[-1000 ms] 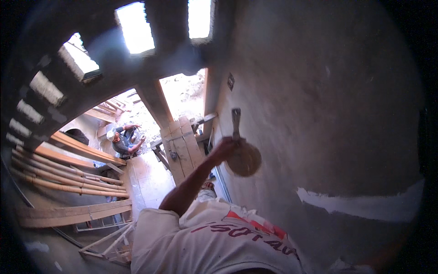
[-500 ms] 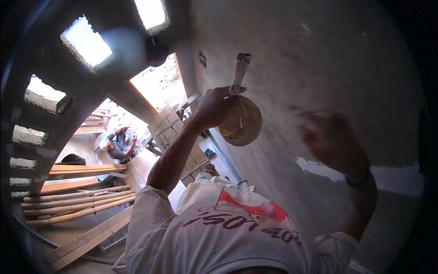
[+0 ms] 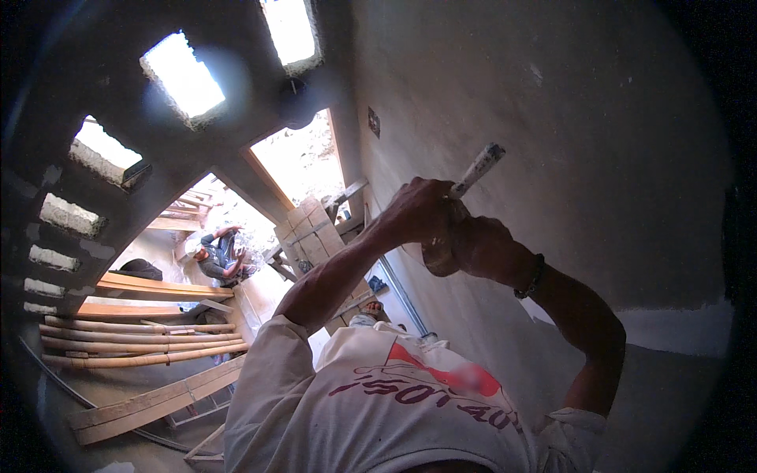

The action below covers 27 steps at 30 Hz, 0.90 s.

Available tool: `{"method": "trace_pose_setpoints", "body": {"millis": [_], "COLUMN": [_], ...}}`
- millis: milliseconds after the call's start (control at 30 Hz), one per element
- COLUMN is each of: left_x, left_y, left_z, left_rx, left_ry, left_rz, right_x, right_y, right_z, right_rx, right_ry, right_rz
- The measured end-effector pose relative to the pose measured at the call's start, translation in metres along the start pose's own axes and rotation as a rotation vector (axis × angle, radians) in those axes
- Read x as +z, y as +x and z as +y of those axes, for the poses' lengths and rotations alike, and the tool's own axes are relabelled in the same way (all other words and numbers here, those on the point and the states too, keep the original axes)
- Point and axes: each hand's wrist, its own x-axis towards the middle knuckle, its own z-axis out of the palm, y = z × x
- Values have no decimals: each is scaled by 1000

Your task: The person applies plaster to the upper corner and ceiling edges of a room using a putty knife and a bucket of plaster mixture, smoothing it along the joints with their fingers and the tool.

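Observation:
My left hand (image 3: 418,211) is closed round the edge of a brownish, rounded bowl (image 3: 438,262), held up in front of the wall. A pale, smeared tool handle (image 3: 481,167) with a dark end juts up and to the right from beside its fingers; the tool's other end is hidden. My right hand (image 3: 495,251), with a dark band (image 3: 533,277) at the wrist, is brought in against the bowl's right side and covers much of it. Its fingertips are out of sight, so whether they grip anything is unclear. What the bowl holds does not show.
A grey plastered wall (image 3: 568,134) with a white strip (image 3: 678,327) rises on the right. Far left, another person (image 3: 219,256) sits near an opening. Bamboo poles (image 3: 150,347) and timber planks (image 3: 158,402) lie at lower left. Scaffold boards (image 3: 306,232) stand beyond my left arm.
My right hand has moved left from the wall to the bowl. The bowl has shifted slightly right and lower, and the tool handle now leans more to the right.

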Motion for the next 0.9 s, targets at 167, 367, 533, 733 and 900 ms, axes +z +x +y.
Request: {"method": "trace_pose_setpoints", "body": {"millis": [167, 367, 533, 733, 900], "left_x": [-4, -1, 6, -3, -18], "left_y": [-4, -7, -4, 3, 17], "left_z": [8, 16, 26, 47, 57], "left_rx": [-47, -5, 56, 137, 84], "left_ry": [16, 68, 141, 198, -27], "left_rz": [-18, 74, 120, 199, 186], "right_x": [9, 7, 4, -29, -57], "right_y": [0, 0, -1, -26, -61], "right_z": [-3, -10, -3, 18, 24], "right_rx": [-175, 35, 302, 587, 495], "right_ry": [-283, 35, 290, 1215, 1654], "right_rz": [141, -26, -262, -279, -36]}}
